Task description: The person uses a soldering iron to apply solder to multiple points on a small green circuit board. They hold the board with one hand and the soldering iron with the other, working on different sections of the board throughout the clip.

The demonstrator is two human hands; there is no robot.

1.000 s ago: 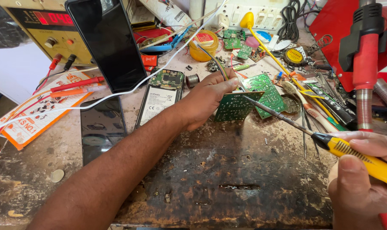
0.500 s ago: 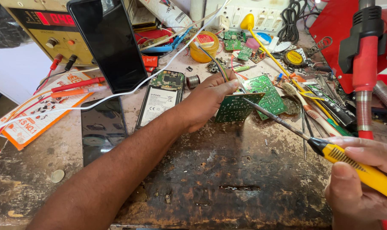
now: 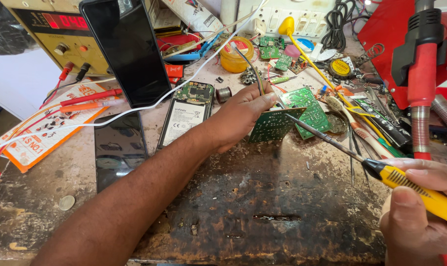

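My left hand holds a green circuit board tilted on edge at the middle of the worn bench, with a thin solder wire pinched along my fingers. My right hand, at the lower right, grips a yellow-handled soldering iron. Its dark tip touches the upper edge of the board. A second green board lies flat just behind the held one.
An opened phone and a dark screen panel lie left of my arm. A black phone leans on a yellow power supply. A red hot-air tool, tweezers, a flux tin and small boards crowd the back right.
The soldering iron's tip has slid left along the board's upper edge toward my left fingers. My right hand has shifted slightly. My left hand keeps the board in place.
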